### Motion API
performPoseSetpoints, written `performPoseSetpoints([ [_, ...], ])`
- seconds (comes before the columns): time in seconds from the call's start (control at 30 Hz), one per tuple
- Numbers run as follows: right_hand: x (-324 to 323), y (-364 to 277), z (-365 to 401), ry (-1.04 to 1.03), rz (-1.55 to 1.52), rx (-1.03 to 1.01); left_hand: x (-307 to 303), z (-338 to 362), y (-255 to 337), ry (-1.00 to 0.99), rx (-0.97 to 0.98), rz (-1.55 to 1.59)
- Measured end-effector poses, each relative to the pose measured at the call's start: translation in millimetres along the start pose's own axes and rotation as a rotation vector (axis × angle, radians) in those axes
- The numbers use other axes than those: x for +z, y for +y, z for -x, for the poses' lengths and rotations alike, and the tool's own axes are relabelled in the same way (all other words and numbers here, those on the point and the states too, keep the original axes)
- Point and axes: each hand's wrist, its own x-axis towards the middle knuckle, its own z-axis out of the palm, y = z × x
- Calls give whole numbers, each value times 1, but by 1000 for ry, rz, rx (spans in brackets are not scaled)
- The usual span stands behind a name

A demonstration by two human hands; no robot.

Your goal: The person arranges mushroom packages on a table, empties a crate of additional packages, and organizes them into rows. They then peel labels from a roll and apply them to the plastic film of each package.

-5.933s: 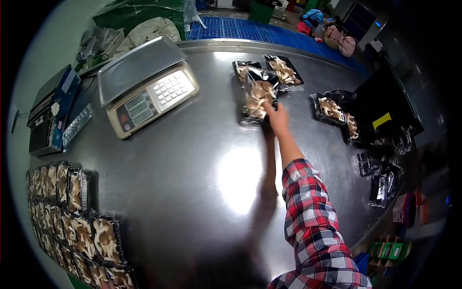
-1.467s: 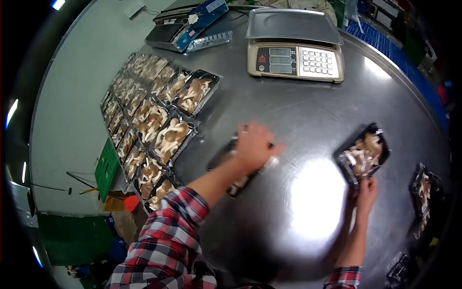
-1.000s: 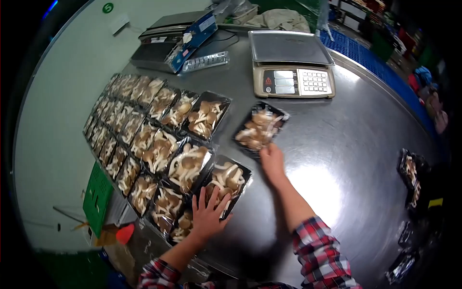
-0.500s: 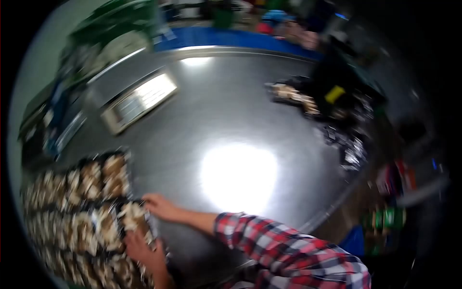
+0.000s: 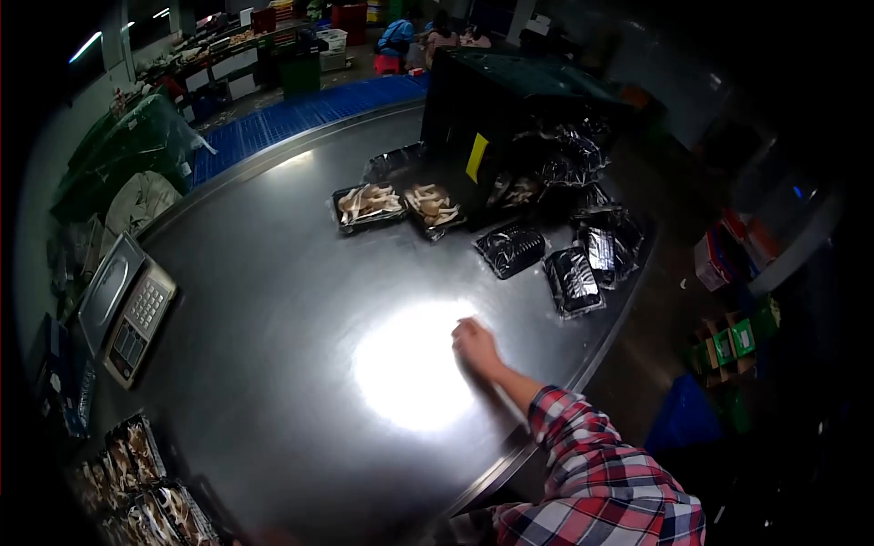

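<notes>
My right hand (image 5: 476,346) is over the steel table (image 5: 273,300), beside the bright reflection, its fingers curled and nothing visible in them. My left hand is out of view, apart from a possible faint blur at the bottom edge. Wrapped trays of mushrooms (image 5: 137,460) stand in rows at the lower left. Farther up lie a mushroom tray (image 5: 369,206) and a second mushroom tray (image 5: 434,207), near a dark box (image 5: 455,118) with a yellow strip. Several black wrapped trays (image 5: 574,280) lie upside down to the right of it.
A scale (image 5: 138,318) stands at the left edge. Behind the table runs a blue conveyor belt (image 5: 273,127). People (image 5: 397,38) sit in the background. On the floor at the right are green-and-brown cartons (image 5: 726,348) and a blue object (image 5: 683,414).
The view has swung right. My right hand has left the mushroom trays at the lower left and is over the table's middle. My left hand has dropped out of view.
</notes>
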Motion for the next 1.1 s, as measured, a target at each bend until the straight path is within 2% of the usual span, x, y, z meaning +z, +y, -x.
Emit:
performPoseSetpoints([
  [0.07, -83, 9, -77, 406, 307, -325, 8, 33, 39, 138, 202, 150],
  [0.1, -120, -23, -100, 461, 348, -366, 2, 47, 68, 143, 266, 160],
  [0.13, -152, 0, -149, 516, 300, -406, -3, 61, 98, 147, 325, 171],
  [0.2, -190, -15, -192, 613, 620, -361, -10, 69, 156, -14, 355, 329],
  [0.27, -200, 1, -223, 430, 499, -257, -36, 60, 211, -174, 477, 497],
  [0.3, -194, 0, -224, 205, 629, -121, -27, 59, 235, -220, 510, 563],
  [0.33, -178, -5, -215, 236, 668, -198, -21, 56, 255, -264, 548, 633],
  [0.47, -134, -19, -179, -162, 540, -353, -70, 26, 349, -286, 716, 812],
  [0.53, -119, -49, -164, -608, 477, -312, -88, 20, 382, -283, 840, 786],
  [0.57, -111, -74, -162, -815, 428, -170, -96, 21, 394, -277, 904, 794],
  [0.6, -100, -88, -170, -897, 384, -71, -102, 23, 406, -265, 965, 802],
  [0.63, -83, -85, -186, -721, 534, -182, -107, 26, 418, -251, 1020, 810],
  [0.73, -23, -91, -219, -148, 919, -516, -111, 40, 453, -375, 1003, 746],
  [0.8, 23, -81, -231, -38, 1114, -454, -110, 48, 485, -378, 912, 855],
  [0.83, 45, -53, -244, 113, 1271, -573, -112, 49, 501, -378, 867, 916],
  [0.87, 58, -43, -255, 194, 1356, -595, -117, 42, 515, -320, 918, 884],
  [0.93, 56, -58, -257, 56, 1203, -585, -119, 33, 532, -234, 1036, 804],
  [0.97, 48, -62, -254, 1, 1178, -639, -114, 34, 535, -254, 1045, 776],
  [1.07, 11, -70, -241, -133, 1133, -775, -113, 30, 533, -299, 978, 851],
  [1.1, -1, -71, -229, -169, 1143, -797, -108, 30, 529, -255, 941, 915],
])
